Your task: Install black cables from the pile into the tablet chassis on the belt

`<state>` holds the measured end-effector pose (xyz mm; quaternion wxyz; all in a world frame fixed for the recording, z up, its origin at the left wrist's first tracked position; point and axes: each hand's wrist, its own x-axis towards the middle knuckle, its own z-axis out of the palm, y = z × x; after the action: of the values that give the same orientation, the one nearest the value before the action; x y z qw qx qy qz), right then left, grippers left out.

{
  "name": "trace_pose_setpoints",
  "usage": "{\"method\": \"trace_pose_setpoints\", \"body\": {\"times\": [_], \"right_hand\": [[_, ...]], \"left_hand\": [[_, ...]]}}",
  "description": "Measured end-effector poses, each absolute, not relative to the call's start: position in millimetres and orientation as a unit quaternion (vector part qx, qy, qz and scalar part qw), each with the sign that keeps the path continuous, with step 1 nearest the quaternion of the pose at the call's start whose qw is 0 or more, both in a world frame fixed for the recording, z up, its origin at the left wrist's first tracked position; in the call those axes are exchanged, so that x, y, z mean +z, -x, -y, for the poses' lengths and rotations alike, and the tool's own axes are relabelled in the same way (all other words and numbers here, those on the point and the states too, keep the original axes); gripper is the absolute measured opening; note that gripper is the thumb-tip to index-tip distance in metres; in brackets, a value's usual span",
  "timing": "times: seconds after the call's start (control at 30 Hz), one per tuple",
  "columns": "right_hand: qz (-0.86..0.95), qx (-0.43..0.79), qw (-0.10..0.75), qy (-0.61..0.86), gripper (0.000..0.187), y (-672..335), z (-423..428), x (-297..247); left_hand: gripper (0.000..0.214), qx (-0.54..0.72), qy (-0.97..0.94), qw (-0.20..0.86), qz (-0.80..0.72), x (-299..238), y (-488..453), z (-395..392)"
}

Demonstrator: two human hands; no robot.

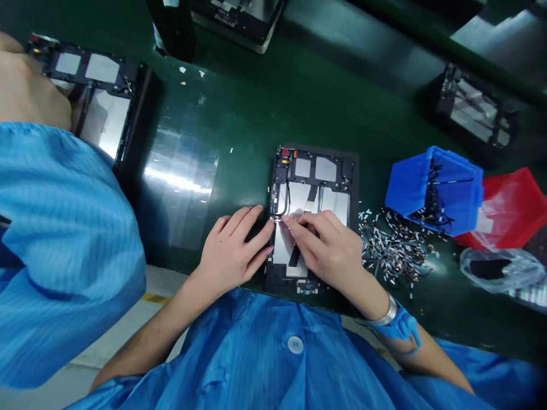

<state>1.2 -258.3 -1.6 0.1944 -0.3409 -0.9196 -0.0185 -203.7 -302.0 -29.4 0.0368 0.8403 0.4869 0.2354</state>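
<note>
An opened tablet (314, 173) lies back side up on the dark green belt (256, 114), showing its circuit board, silver battery panels and a black flat cable. My left hand (233, 250) rests against the tablet's left edge, fingers flat and pointing right. My right hand (329, 247) lies on the silver battery area, fingertips pressing near the black cable at the left side. A blue wrist strap (399, 324) circles my right wrist. Whether a small part is pinched under the fingers is hidden.
A blue bin (436, 188) of black cables and a red bin (513, 208) stand to the right, with several loose small parts (393, 245) scattered between. A clear bag (496, 267) lies beyond. A co-worker in a blue coat (64, 239) works at another tablet (98, 97) on the left.
</note>
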Motion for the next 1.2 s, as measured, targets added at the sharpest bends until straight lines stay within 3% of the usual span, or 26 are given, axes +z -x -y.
{"method": "trace_pose_setpoints", "body": {"times": [0.7,0.9,1.07,1.2], "right_hand": [[0.913,-0.071,0.154,0.370,0.027,-1,247,-8],[0.854,0.054,0.253,0.451,0.022,-1,230,0],[0.789,0.230,0.240,0.516,0.016,11,201,0],[0.766,0.291,0.248,0.517,0.007,17,192,-3]], "left_hand": [[0.032,0.236,-0.840,0.053,-0.485,-30,205,302],[0.047,0.251,-0.822,0.072,-0.507,-26,200,302],[0.052,0.213,-0.831,0.078,-0.508,-25,188,296],[0.051,0.206,-0.829,0.083,-0.514,-28,187,294]]}}
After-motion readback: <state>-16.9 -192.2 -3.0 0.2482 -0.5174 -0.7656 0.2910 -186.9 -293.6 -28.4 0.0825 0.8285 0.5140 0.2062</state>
